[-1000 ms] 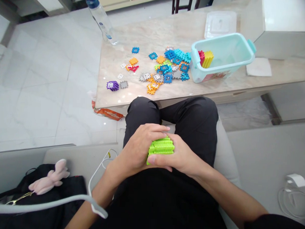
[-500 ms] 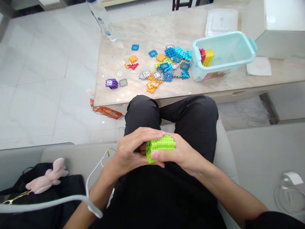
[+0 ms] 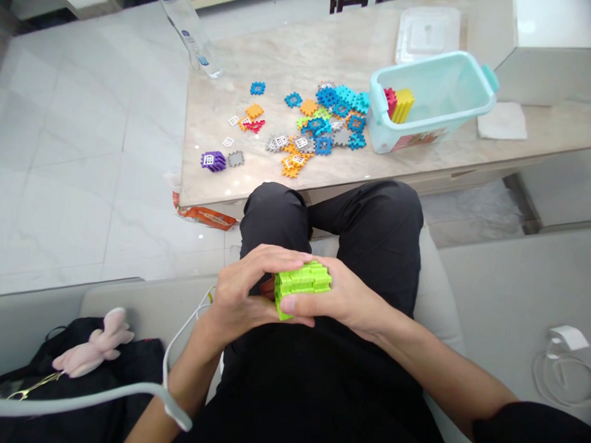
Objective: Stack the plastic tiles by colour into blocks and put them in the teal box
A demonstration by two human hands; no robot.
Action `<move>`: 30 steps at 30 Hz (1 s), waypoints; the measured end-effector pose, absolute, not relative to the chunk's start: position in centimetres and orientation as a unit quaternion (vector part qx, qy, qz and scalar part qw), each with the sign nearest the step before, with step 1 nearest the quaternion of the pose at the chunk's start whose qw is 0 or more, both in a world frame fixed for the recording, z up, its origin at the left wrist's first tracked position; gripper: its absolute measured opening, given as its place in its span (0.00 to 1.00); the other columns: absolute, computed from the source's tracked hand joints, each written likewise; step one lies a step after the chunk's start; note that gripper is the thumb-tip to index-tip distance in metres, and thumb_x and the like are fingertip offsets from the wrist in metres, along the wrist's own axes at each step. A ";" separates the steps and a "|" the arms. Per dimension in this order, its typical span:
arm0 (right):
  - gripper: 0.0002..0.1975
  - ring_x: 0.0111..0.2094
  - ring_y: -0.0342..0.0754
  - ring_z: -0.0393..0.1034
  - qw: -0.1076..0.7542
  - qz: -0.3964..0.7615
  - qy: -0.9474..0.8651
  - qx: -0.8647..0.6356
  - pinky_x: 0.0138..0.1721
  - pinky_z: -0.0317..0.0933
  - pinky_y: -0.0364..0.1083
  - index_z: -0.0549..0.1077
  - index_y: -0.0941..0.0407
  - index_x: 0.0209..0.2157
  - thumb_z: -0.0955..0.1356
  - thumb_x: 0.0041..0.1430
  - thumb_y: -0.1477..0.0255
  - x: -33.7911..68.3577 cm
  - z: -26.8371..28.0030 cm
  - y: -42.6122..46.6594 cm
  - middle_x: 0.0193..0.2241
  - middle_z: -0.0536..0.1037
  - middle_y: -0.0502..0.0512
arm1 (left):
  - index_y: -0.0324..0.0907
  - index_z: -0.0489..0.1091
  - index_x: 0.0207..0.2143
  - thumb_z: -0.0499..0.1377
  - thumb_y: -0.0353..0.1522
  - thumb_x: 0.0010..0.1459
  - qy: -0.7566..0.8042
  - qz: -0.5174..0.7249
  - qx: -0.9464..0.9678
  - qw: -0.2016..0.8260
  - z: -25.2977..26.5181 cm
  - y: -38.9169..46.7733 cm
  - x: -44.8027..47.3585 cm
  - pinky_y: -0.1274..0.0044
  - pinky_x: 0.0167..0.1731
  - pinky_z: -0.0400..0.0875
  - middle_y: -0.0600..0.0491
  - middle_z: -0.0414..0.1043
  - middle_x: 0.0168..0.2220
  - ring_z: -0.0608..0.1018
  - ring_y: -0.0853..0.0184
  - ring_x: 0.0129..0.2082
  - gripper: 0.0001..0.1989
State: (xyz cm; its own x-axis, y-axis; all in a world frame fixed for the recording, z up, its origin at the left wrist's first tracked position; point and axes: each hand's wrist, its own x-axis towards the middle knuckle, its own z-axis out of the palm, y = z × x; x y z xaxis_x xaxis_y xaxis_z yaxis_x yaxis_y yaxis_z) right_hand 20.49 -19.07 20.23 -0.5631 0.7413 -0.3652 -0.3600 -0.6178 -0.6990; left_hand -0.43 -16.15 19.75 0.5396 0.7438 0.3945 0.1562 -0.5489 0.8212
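Observation:
Above my lap, a stack of lime-green interlocking tiles [image 3: 306,279] is held between both hands. My left hand [image 3: 239,290] curls round its left end, fingers along the top and thumb below. From the right, my right hand [image 3: 339,294] grips the stack, its thumb pressed on the near side. The stack's far side and the right hand's other fingers are hidden. On the table beyond lie loose blue, orange and grey tiles [image 3: 323,145] in a pile. A purple tile stack [image 3: 213,161] sits near the table's left edge, beside a grey tile [image 3: 236,159].
A light-blue bin [image 3: 427,132] with red and yellow tiles inside stands right of the pile. Behind it lies a clear lid [image 3: 428,33]. A water bottle [image 3: 193,37] stands at the back left. A pale hose [image 3: 76,395] crosses the lower left, near a pink plush toy [image 3: 94,347].
Both hands and the green stack have shifted slightly left. The table items sit a little higher and further left in view. The grip looks the same.

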 end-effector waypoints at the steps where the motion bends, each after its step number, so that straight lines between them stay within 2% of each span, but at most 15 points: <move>1: 0.24 0.38 0.48 0.74 0.329 0.837 -0.286 -0.331 0.40 0.68 0.46 0.82 0.57 0.45 0.84 0.50 0.61 20.4 20.2 -19.1 0.38 0.81 0.52 | 0.44 0.76 0.59 0.84 0.40 0.41 0.288 0.383 0.790 0.382 19.9 -16.1 -0.4 0.61 0.49 0.86 0.41 0.85 0.50 0.87 0.50 0.50 0.42; 8: 0.25 0.41 0.51 0.77 0.330 0.839 -0.279 -0.330 0.45 0.70 0.47 0.83 0.57 0.48 0.83 0.53 0.58 20.7 20.0 -19.3 0.42 0.84 0.55 | 0.44 0.77 0.59 0.82 0.45 0.41 0.304 0.358 0.806 0.361 20.4 -16.1 0.0 0.61 0.51 0.85 0.39 0.84 0.54 0.87 0.50 0.52 0.43; 14: 0.25 0.39 0.49 0.75 0.322 0.836 -0.295 -0.333 0.42 0.69 0.46 0.82 0.58 0.47 0.83 0.53 0.58 21.0 19.8 -19.5 0.39 0.83 0.54 | 0.44 0.78 0.59 0.81 0.47 0.42 0.303 0.358 0.816 0.337 20.5 -16.3 0.2 0.62 0.51 0.84 0.39 0.85 0.54 0.87 0.50 0.51 0.42; 22: 0.24 0.40 0.49 0.75 0.336 0.834 -0.287 -0.331 0.43 0.69 0.47 0.82 0.56 0.46 0.83 0.52 0.60 20.8 20.3 -19.4 0.40 0.82 0.53 | 0.46 0.77 0.59 0.81 0.44 0.46 0.291 0.369 0.816 0.335 20.7 -16.3 0.4 0.62 0.48 0.84 0.43 0.86 0.50 0.88 0.51 0.48 0.39; 25: 0.24 0.42 0.51 0.76 0.345 0.845 -0.262 -0.314 0.45 0.70 0.48 0.83 0.57 0.46 0.83 0.53 0.59 20.5 20.3 -19.4 0.41 0.83 0.54 | 0.45 0.76 0.60 0.82 0.43 0.45 0.293 0.360 0.821 0.333 20.9 -16.1 0.3 0.63 0.49 0.83 0.43 0.85 0.50 0.87 0.52 0.49 0.41; 30: 0.24 0.44 0.53 0.76 0.343 0.857 -0.234 -0.304 0.47 0.71 0.49 0.82 0.57 0.45 0.84 0.51 0.59 19.9 20.3 -19.2 0.41 0.82 0.55 | 0.44 0.72 0.65 0.81 0.47 0.43 0.292 0.317 0.818 0.381 21.1 -15.9 0.2 0.63 0.52 0.83 0.40 0.83 0.54 0.86 0.52 0.53 0.48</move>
State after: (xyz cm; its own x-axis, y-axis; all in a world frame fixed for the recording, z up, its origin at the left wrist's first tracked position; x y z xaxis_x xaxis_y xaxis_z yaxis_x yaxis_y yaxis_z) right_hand 19.88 -19.21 20.26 -0.5794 0.7306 -0.3613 -0.4460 -0.6552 -0.6098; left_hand 0.18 -15.85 21.15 0.6284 0.7189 0.2971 0.2357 -0.5400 0.8080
